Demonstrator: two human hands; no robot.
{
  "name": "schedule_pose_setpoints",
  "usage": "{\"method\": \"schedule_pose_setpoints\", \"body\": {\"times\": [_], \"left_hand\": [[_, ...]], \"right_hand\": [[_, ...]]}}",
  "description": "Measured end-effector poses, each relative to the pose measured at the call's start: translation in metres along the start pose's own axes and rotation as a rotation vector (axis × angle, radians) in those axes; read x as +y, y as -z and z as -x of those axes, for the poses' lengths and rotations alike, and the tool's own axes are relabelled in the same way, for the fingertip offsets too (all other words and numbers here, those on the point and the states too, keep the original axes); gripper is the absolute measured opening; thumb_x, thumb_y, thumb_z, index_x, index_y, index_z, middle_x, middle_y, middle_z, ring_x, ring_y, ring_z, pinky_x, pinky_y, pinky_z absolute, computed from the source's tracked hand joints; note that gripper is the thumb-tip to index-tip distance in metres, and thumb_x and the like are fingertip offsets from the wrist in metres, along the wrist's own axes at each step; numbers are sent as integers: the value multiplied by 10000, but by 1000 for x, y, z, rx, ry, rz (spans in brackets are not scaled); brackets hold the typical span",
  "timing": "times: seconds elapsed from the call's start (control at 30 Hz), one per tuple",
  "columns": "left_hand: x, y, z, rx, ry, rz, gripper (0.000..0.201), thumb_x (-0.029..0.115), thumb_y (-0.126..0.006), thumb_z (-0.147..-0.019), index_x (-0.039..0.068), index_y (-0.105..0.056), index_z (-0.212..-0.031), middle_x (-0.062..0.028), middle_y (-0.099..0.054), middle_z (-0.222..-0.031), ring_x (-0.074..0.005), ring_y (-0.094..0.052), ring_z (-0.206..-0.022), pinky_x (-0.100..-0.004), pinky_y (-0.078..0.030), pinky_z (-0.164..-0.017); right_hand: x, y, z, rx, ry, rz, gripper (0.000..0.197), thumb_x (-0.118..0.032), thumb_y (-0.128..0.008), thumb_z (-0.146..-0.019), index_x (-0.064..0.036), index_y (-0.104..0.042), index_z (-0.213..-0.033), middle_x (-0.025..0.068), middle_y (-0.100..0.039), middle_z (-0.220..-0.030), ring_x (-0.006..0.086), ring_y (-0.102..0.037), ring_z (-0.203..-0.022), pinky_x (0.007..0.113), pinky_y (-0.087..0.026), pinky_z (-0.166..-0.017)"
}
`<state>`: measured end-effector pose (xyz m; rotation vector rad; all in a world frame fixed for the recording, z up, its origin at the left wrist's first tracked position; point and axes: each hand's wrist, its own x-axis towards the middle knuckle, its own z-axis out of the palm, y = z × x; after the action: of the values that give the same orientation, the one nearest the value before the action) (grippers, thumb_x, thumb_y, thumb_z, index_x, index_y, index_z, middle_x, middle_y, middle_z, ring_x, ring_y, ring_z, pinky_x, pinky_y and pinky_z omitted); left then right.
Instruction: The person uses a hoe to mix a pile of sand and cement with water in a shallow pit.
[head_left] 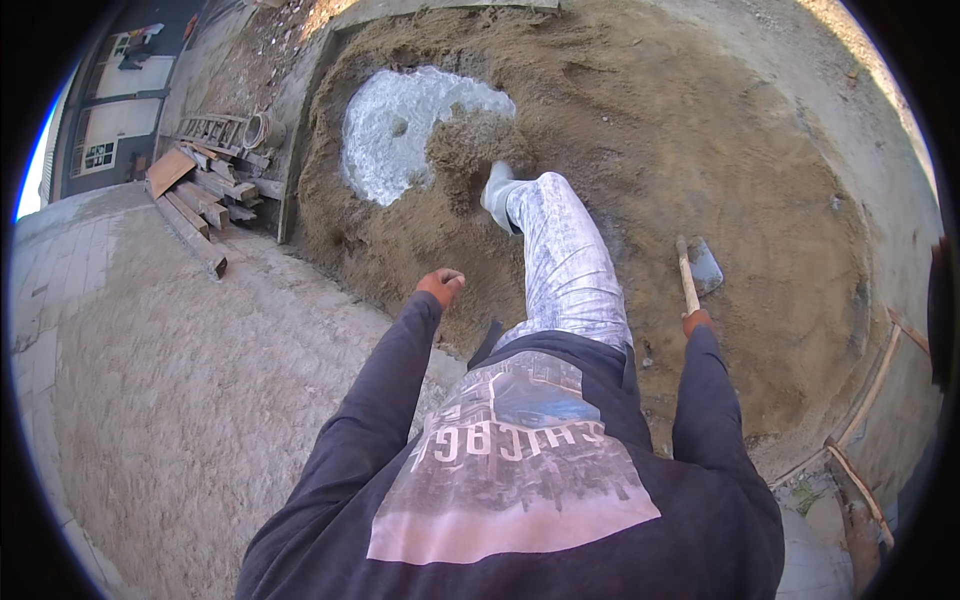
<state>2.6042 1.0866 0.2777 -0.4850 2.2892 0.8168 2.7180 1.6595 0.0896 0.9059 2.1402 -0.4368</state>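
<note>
Shovel (694,272) is gripped by the right hand (696,321) at its wooden handle, blade resting on the sand pile (640,130), right side. Probably heavy when loaded. Left hand (441,285) loosely curled, nothing held.

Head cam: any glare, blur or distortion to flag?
Head view: strong fisheye, black corners, the planks bend near the rim. Bright glare on the wet grey pool in the sand pile. Focus is fair; right hand on the shovel and left hand look slightly soft.
</note>
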Motion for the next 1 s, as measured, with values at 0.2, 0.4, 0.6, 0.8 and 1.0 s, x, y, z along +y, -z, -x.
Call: {"method": "schedule_pose_setpoints", "body": {"times": [0.2,0.4,0.6,0.8,1.0], "left_hand": [[151,-21,15,-95,-206,311,315,243,-564,-903,8,-602,-1109,-46,-659,-972,-132,-607,-792,-271,-474,-764],[64,-79,13,-147,55,218,291,278,-619,-841,71,-660,-1042,-60,-676,-826,-135,-632,-738,-292,-486,-710],[-38,-78,35,-424,400,-170,296,315,-641,-806,128,-662,-1034,-41,-675,-956,-193,-658,-781,-330,-520,-711],[81,-76,-57,-278,539,184,280,239,-638,-821,92,-640,-1059,-43,-664,-910,-178,-627,-695,-337,-508,-595],[460,-115,-212,-115,-48,523,357,288,-549,-907,15,-583,-1135,-61,-660,-996,-144,-620,-768,-292,-486,-643]], "right_hand": [[-13,38,-25,-18,29,113,428,-361,-680,-786,-17,-647,-1040,188,-648,-1047,334,-620,-993,424,-502,-827],[-13,35,-48,-34,-54,38,370,-289,-613,-810,-5,-641,-1045,189,-639,-1081,334,-611,-1025,408,-501,-853],[10,80,-69,-131,-110,-5,358,-241,-573,-804,8,-644,-1050,210,-629,-1090,342,-611,-1023,420,-497,-856],[33,204,-147,-212,22,34,361,-243,-622,-759,12,-652,-1012,231,-634,-1034,359,-616,-988,422,-497,-842],[58,255,-193,-255,94,81,366,-256,-641,-746,12,-655,-996,231,-641,-1006,364,-619,-969,416,-505,-823]]}}
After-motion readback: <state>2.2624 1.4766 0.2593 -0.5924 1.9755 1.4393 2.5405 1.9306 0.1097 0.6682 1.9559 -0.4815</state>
